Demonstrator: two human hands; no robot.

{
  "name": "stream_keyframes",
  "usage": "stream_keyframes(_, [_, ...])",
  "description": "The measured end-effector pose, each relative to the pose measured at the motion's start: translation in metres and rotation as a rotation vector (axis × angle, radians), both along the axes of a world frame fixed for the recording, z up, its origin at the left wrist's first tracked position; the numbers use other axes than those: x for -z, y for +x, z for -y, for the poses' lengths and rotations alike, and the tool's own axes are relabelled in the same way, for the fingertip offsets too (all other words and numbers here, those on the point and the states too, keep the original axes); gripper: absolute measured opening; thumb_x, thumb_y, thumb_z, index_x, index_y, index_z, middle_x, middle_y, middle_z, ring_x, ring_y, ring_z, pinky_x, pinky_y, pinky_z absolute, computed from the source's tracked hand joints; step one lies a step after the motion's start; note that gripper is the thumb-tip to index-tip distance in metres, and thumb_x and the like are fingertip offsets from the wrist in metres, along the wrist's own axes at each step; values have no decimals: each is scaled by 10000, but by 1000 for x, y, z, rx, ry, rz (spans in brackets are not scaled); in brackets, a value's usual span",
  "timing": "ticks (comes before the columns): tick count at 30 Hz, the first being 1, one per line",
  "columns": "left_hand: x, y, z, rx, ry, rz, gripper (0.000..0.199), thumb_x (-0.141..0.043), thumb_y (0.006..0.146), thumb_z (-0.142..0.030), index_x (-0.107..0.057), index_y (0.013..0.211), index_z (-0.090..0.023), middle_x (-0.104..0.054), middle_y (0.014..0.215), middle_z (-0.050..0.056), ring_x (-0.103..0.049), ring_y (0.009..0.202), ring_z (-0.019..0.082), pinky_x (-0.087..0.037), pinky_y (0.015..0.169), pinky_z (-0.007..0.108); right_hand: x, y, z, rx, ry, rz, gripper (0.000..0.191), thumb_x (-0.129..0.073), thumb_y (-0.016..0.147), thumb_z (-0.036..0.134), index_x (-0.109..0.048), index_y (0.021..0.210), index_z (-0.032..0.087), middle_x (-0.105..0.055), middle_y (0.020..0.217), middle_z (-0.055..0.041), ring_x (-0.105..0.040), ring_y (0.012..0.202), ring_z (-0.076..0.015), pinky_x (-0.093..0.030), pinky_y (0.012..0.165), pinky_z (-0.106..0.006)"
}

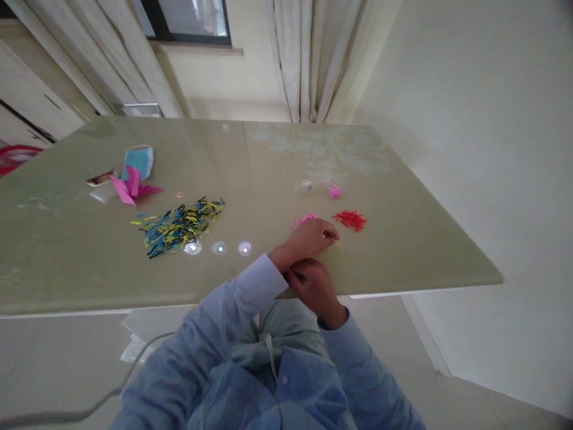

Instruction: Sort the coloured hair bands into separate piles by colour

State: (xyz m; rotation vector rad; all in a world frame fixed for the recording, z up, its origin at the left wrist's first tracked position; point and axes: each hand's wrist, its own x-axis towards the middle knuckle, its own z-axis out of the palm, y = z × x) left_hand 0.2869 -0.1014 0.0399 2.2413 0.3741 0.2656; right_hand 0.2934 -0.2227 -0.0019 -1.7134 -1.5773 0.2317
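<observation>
My left hand (313, 236) reaches across to the right over the table, its thumb and fingertips pinched together. Whatever is between them is too small to make out. A few yellow rubber bands (339, 245) lie just beside those fingertips. Below the left wrist, my right hand (313, 288) is curled at the table's front edge, with its fingers against or just under that wrist; what they hold is hidden. Past the left hand lie a small heap of red rubber bands (351, 220) and some pink rubber bands (308, 217), partly covered by the hand.
A large mixed pile of blue, black and yellow rubber bands (179, 226) lies left of centre on the table (259, 179). Beyond it are a pink folded paper shape (132, 186) and a blue face mask (138, 161). A clear container (308, 186) and a pink roll-like object (334, 191) sit behind the red heap.
</observation>
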Motion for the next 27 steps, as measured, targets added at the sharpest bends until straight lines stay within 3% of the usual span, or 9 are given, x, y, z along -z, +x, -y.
stream_keyframes(5, [11,2,0,5,71,-56,257,-597,837,-97,-814,944,-183,-803,979,59,-715,893,178,-540,887,295,0,-1,1,-4,-15,25,267,-618,830,123,-656,569,169,-657,561,-33,-506,506,-118,-272,534,-267])
stream_keyframes(10, [5,-1,2,-38,178,-88,269,-585,870,-111,-814,995,-177,-798,1047,83,-721,981,217,-534,929,332,1,-2,1,1,27,19,260,-611,826,124,-674,577,165,-676,576,-43,-522,524,-121,-278,544,-269])
stream_keyframes(16, [-8,-21,10,-87,60,47,213,-626,854,-119,-808,950,-178,-803,979,54,-717,878,175,-527,893,283,0,0,2,-39,11,-22,292,-615,843,167,-644,552,173,-627,535,-24,-483,500,-115,-276,537,-268])
stream_keyframes(19, [-6,-49,12,-204,-34,157,185,-637,835,-146,-799,911,-191,-798,946,38,-692,803,154,-526,829,261,-3,1,3,-63,10,-52,322,-593,891,223,-611,573,183,-614,573,-21,-484,540,-121,-312,559,-263])
stream_keyframes(23, [7,-107,4,-454,-137,189,179,-614,810,-206,-776,882,-177,-768,823,29,-609,623,126,-478,622,231,-9,3,5,-67,-1,-63,422,-543,973,335,-493,577,199,-512,583,8,-450,572,-115,-330,578,-253])
stream_keyframes(27, [21,-169,-10,-688,-92,170,223,-599,815,-318,-751,863,-162,-710,709,18,-585,587,132,-440,573,233,-10,5,6,-73,-6,-77,465,-540,986,376,-397,577,206,-392,565,45,-380,545,-98,-295,557,-245])
